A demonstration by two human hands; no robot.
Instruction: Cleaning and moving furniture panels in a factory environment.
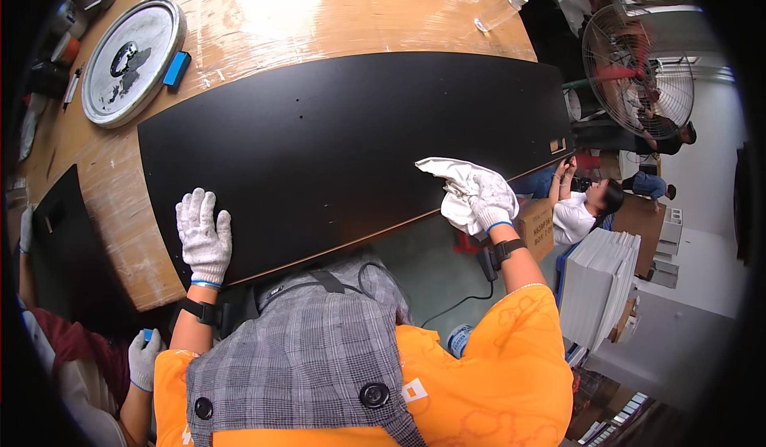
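The fingers of the right hand [488, 200], in a white glove, were curled shut around a bunched white cloth [451, 182], which pressed against the near edge of a long black board [351, 136]; how much of the cloth lay under the palm could not be made out. The left hand [203, 236], gloved the same way, lay flat with fingers spread and held nothing, resting on the board's near left corner. The board lay across a wooden table [335, 12], its far right end running toward the rim of the view. On the table beyond it sat a round grey metal tray [132, 60] with dark smears inside, a blue block [176, 70] touching its rim, and a clear plastic bottle [500, 12] lying on its side, its contents unclear. At the lower left another person's gloved hand [144, 359] was partly cut off. To the right stood a wire-caged fan [634, 68] and a stack of white sheets [598, 287].
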